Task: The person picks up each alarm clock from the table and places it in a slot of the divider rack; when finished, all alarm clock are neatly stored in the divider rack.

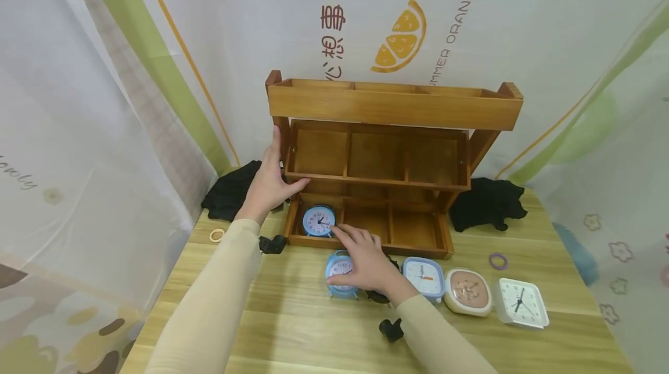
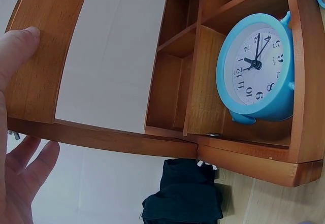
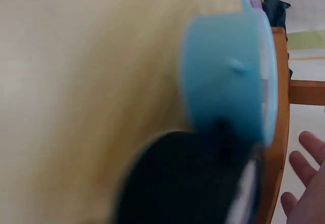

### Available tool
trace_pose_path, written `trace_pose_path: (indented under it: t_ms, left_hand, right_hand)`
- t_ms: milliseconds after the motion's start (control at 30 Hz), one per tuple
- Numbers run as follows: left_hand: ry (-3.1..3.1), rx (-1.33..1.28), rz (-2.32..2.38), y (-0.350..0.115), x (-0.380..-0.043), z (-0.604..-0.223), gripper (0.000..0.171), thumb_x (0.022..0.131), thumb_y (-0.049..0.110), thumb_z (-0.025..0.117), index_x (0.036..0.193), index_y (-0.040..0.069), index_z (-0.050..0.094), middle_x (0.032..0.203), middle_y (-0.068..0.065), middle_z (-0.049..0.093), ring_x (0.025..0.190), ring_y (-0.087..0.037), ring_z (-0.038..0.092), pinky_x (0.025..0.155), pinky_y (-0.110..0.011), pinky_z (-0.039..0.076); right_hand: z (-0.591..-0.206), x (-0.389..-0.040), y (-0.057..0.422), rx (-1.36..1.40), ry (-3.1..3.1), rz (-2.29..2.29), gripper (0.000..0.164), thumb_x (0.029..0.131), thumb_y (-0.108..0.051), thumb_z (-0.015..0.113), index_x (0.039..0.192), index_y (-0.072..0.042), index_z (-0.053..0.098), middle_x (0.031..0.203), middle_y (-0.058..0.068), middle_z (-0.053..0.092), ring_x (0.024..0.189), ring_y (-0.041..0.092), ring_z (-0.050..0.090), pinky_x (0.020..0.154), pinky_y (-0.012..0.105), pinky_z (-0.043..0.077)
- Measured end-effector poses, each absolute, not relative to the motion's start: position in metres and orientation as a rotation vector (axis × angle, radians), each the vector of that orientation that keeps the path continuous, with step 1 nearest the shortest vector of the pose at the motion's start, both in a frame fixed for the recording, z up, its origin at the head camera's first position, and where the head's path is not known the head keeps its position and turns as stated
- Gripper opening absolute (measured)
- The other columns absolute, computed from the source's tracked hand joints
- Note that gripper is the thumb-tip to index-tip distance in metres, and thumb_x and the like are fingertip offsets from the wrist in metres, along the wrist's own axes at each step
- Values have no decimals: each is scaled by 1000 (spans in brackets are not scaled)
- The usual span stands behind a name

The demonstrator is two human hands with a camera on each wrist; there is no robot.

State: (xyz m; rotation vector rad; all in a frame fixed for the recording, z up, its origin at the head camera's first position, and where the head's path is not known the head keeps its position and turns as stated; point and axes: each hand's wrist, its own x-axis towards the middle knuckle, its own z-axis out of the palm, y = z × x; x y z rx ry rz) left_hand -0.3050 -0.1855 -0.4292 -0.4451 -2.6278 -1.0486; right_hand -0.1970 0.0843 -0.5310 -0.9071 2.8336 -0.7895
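My left hand (image 1: 269, 182) is at the left end of a brown wooden three-tier shelf (image 1: 392, 105), fingers straight up. In the left wrist view its thumb (image 2: 23, 43) lies over a front board. A blue round alarm clock (image 1: 319, 221) sits in the bottom tier's left compartment. My right hand (image 1: 366, 258), fingers spread, hovers over a second blue alarm clock (image 1: 340, 272) on the table, partly covering it. Beside that clock, a black clock (image 3: 172, 183) is mostly hidden under the hand in the head view.
Right of the hand stand a blue-white square clock (image 1: 423, 276), a cream clock (image 1: 467, 291) and a white square clock (image 1: 521, 302). Black cloth-like shapes (image 1: 486, 204) flank the shelf. A purple ring (image 1: 498, 261) and a wooden ring (image 1: 216, 236) lie on the table (image 1: 292, 327).
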Motion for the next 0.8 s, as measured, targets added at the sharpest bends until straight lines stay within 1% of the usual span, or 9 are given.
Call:
trace_pose_path:
  t_ms: [100, 200, 367, 467, 567, 667, 800]
  left_hand:
    - [-2636, -437, -1041, -186, -305, -428, 132, 86, 38, 86, 163, 39, -22, 170, -18, 19, 149, -41, 36, 111, -61, 42]
    - [-2644, -429, -1047, -186, -304, -428, 132, 87, 38, 85, 163, 40, -22, 169, -18, 20, 147, -42, 39, 109, -61, 44]
    - [-2661, -420, -1066, -185, -302, -427, 131, 87, 38, 85, 162, 41, -23, 170, -18, 18, 142, -43, 43, 105, -61, 48]
    - [-2664, -417, -1071, -186, -301, -428, 131, 88, 37, 85, 162, 42, -23, 170, -18, 17, 142, -44, 44, 103, -61, 48]
    - [-2661, -417, -1068, -186, -302, -428, 132, 87, 37, 85, 162, 42, -24, 170, -18, 18, 141, -44, 44, 103, -61, 49]
    - [-2657, -413, -1069, -186, -302, -429, 132, 87, 37, 85, 162, 43, -24, 169, -18, 19, 141, -44, 44, 102, -60, 49]
    - [-2655, -416, -1072, -185, -303, -429, 132, 87, 37, 85, 162, 43, -23, 170, -18, 18, 141, -44, 44, 102, -60, 50]
  right_hand:
    - [-537, -183, 90, -923, 2881, -688, 113, 75, -72, 82, 165, -25, 34, 165, 10, 36, 143, 40, 39, 106, 70, 29]
    - [-543, -173, 93, -938, 2936, -591, 111, 72, -78, 79, 163, -29, 39, 161, 6, 41, 139, 36, 42, 103, 66, 32]
    - [-549, -165, 93, -896, 2954, -510, 106, 71, -79, 79, 159, -30, 46, 152, 1, 49, 125, 28, 49, 96, 57, 33]
    - [-552, -164, 93, -857, 2949, -462, 100, 72, -76, 81, 157, -33, 49, 149, 0, 53, 120, 25, 51, 95, 55, 33]
    - [-553, -165, 94, -849, 2961, -443, 94, 74, -71, 83, 155, -34, 51, 147, -1, 56, 117, 24, 52, 94, 54, 33]
    - [-553, -165, 94, -856, 2964, -480, 89, 76, -64, 86, 153, -33, 54, 145, -1, 58, 116, 24, 53, 92, 53, 33]
    - [-552, -165, 94, -860, 2942, -575, 87, 76, -60, 88, 151, -33, 56, 145, -2, 58, 116, 22, 52, 92, 53, 32]
